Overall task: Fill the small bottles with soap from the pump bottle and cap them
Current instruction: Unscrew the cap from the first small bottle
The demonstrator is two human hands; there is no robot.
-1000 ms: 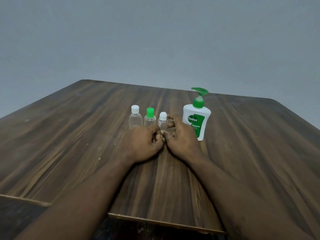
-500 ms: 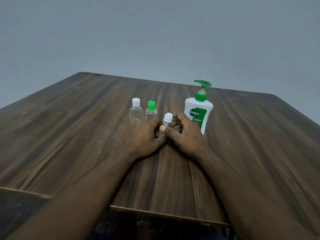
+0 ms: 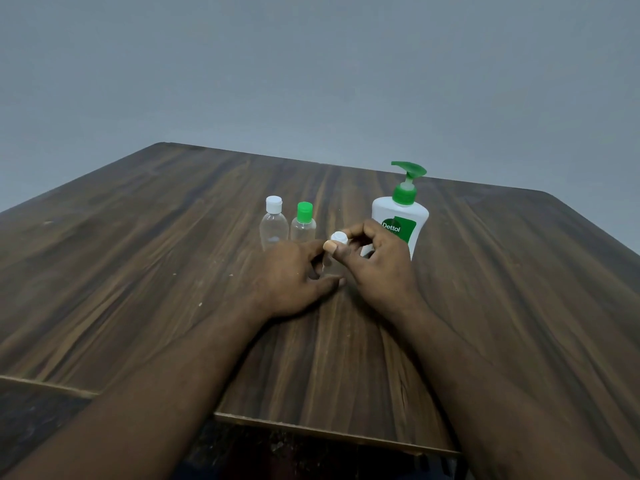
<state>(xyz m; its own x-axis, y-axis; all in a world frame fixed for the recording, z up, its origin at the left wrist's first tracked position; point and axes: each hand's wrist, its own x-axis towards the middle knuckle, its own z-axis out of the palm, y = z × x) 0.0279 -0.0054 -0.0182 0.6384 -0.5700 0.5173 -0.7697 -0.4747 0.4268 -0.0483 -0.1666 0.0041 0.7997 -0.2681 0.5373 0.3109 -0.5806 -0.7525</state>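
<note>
While both forearms reach across the wooden table (image 3: 138, 271), the two hands meet at a small clear bottle (image 3: 331, 265) near the table's middle. The left hand (image 3: 289, 280) curls around the bottle's body, thumb low near the base and fingers behind it, so most of the clear plastic is hidden. The right hand (image 3: 377, 268) pinches the bottle's white cap (image 3: 339, 239) between thumb and forefinger; the cap sits at the top of the bottle, and whether it is loosened cannot be told. The bottle looks lifted or tilted slightly toward the person, though its base is hidden by the fingers.

Just beyond the left hand stand two more small clear bottles, side by side and upright: one with a white cap (image 3: 274, 225) on the left, one with a green cap (image 3: 303, 223) just beside it. Both look empty. Behind the right hand stands the white pump bottle (image 3: 401, 216) with its green pump head, upright, partly covered by the right knuckles.
</note>
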